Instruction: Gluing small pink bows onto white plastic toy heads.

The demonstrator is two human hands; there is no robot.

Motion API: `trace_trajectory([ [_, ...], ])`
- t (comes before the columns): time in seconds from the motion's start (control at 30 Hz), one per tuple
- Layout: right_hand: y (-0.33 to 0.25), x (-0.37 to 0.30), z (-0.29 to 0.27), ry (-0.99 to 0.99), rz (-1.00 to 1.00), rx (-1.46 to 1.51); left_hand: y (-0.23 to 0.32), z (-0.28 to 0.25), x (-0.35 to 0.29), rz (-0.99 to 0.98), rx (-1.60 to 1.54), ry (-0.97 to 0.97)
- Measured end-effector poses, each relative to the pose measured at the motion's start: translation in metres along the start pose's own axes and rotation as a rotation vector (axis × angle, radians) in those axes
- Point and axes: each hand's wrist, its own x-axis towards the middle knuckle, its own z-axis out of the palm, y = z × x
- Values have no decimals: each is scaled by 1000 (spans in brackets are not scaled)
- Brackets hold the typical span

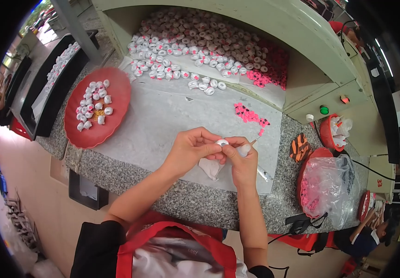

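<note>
Over the paper-covered worktop, my left hand [190, 150] and my right hand [243, 163] meet fingertip to fingertip. Both pinch one small round white piece [222, 142] with a dark grey mark on its face. Tucked in my right hand is also a thin stick-like tool [254, 141], whose full shape is hidden, beside a whitish lump [244, 149]. Under my hands lies a crumpled white cloth or tissue [210, 168]. Farther right on the paper, small pink pieces [248, 115], some with dark marks, are scattered.
A red plate [122, 116] with white pieces stands left. Behind, a pale green cabinet [320, 104] holds heaps of white pieces [200, 37] and pink ones [262, 78]. At right are a red basket [326, 132] and a plastic bag [332, 178]. Another person [367, 234] works far right.
</note>
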Motion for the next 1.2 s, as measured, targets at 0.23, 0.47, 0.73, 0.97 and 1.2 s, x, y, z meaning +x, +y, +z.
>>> trace_trajectory([
  [0.23,-10,-15,18,65,-45,-203,43,-60,-20,368,547,469],
  [0.47,2,-16,16,29,-86,-303,45,-84,57,585,1316,621],
  [0.73,-5,-13,-10,123,-334,-402,46,-42,65,-33,91,120],
  [0.97,-44,-31,2,213,-206,-138,22,-2,4,-135,-429,-87],
  [1.2,-37,-50,10,356,-658,-484,11,6,-6,306,139,14],
])
